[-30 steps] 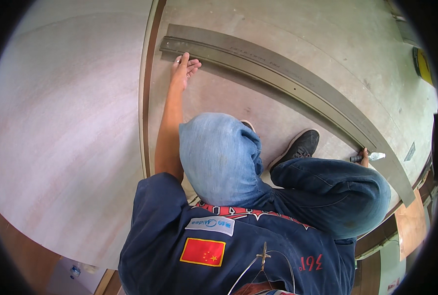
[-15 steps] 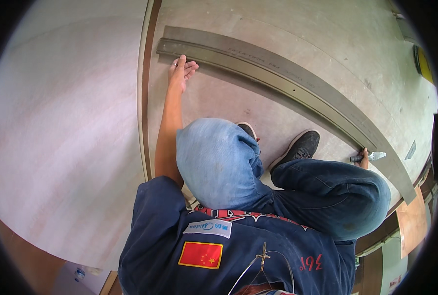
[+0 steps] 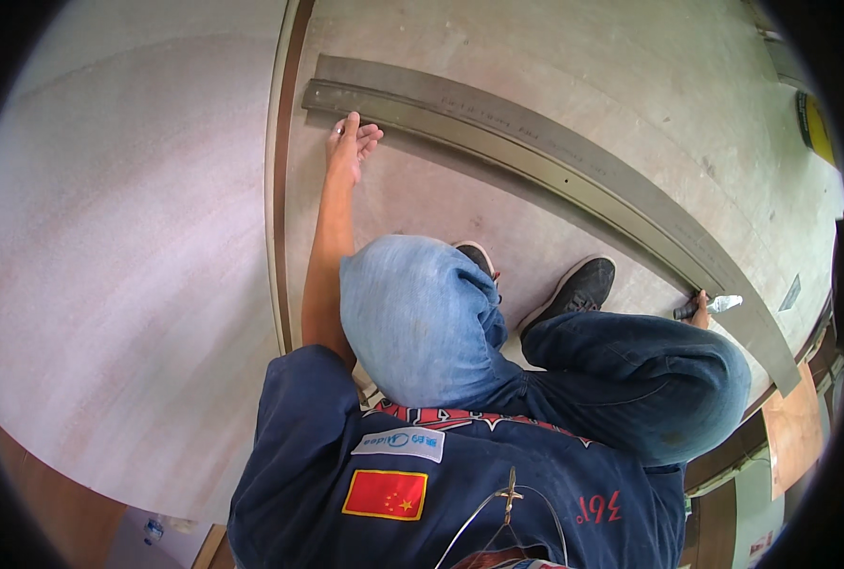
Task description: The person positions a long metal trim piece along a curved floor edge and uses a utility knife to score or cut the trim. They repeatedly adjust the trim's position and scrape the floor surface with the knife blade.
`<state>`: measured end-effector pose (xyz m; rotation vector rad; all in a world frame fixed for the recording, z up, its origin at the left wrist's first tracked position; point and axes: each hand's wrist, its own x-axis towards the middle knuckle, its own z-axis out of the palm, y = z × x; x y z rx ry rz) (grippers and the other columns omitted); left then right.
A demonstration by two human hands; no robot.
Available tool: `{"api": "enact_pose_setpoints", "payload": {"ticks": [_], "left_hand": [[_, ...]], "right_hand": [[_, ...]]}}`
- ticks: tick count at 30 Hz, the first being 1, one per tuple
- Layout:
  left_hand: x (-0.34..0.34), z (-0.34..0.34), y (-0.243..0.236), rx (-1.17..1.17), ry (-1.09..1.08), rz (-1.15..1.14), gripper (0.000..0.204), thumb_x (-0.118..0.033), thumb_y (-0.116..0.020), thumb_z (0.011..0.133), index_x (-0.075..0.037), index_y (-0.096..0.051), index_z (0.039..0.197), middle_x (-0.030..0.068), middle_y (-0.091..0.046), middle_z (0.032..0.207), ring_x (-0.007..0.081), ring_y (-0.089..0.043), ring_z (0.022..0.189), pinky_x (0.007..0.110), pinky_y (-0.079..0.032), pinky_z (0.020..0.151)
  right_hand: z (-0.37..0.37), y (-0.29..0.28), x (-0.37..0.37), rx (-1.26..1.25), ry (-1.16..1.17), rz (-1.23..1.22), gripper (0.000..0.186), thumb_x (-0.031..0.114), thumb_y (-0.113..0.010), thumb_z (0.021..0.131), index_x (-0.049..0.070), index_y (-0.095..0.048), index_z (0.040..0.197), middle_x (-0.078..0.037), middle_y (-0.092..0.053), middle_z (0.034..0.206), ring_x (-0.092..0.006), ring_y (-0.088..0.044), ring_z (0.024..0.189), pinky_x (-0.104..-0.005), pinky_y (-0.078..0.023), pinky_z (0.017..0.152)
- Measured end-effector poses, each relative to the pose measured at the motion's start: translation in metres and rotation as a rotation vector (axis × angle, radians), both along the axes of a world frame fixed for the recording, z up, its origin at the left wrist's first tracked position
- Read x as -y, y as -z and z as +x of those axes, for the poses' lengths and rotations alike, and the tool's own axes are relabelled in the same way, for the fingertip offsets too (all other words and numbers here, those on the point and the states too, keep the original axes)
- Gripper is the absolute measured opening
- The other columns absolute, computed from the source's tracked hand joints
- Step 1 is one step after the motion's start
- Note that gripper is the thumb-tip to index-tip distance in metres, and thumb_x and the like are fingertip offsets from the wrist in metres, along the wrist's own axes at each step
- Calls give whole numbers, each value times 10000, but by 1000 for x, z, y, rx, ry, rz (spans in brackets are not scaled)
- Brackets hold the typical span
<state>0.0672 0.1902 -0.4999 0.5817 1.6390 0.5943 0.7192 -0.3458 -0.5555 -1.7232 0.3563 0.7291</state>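
A long grey-brown metal profile strip (image 3: 498,142) with a raised lengthwise ridge lies across the grey surface in front of my knees. At its left end is my left hand (image 3: 353,150), thumb at the strip's near edge and fingers apart, with a small shiny spot by the thumb. Far to the right, my right hand (image 3: 700,311) is at the strip's other end, its forearm hidden behind my knee. In it is a small tapered thing with a dark end and a clear-whitish end (image 3: 724,303); I cannot make out its kind.
A brown edge strip (image 3: 280,180) runs beside my left arm, with a broad pale panel (image 3: 128,237) beyond it. My dark shoes (image 3: 583,283) stand just on the near side of the profile. A yellow-and-black object (image 3: 816,128) and a wooden board (image 3: 793,431) are at the right.
My left hand, my knees and the strip's left end appear slightly lower in the picture. My right hand keeps its hold at the strip's right end.
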Motion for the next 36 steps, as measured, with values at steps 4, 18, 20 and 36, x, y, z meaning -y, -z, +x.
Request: {"api": "enact_pose_setpoints", "payload": {"ticks": [4, 18, 20, 36], "left_hand": [[2, -6, 6, 25, -7, -8, 370, -412, -607, 936, -116, -510, 1137, 47, -673, 919, 177, -679, 876, 270, -527, 709], [3, -4, 3, -2, 0, -13, 360, -403, -605, 940, -115, -512, 1136, 56, -681, 919, 177, -683, 855, 272, -531, 695], [2, -3, 3, -3, -4, -17, 359, -398, -610, 937, -115, -514, 1137, 56, -681, 919, 178, -684, 853, 271, -531, 690], [4, -3, 6, -3, -51, -11, 389, -406, -647, 912, -115, -535, 1145, 37, -677, 901, 167, -683, 848, 262, -529, 695]], "right_hand": [[-5, -4, -1, 8, 21, 13, 217, 152, -744, 851, 98, -558, 949, 6, -541, 795, -117, -530, 749, -273, -451, 693], [-18, -11, -10, 78, 2, 30, 228, 161, -745, 854, 89, -552, 951, 3, -542, 806, -118, -531, 751, -275, -456, 701], [-19, -13, -11, 113, -17, -24, 222, 155, -741, 856, 88, -550, 948, 4, -542, 801, -117, -531, 737, -274, -458, 687], [-22, -20, -17, 121, -50, -84, 209, 147, -718, 876, 81, -547, 977, 4, -545, 803, -102, -530, 725, -253, -455, 649]]}}
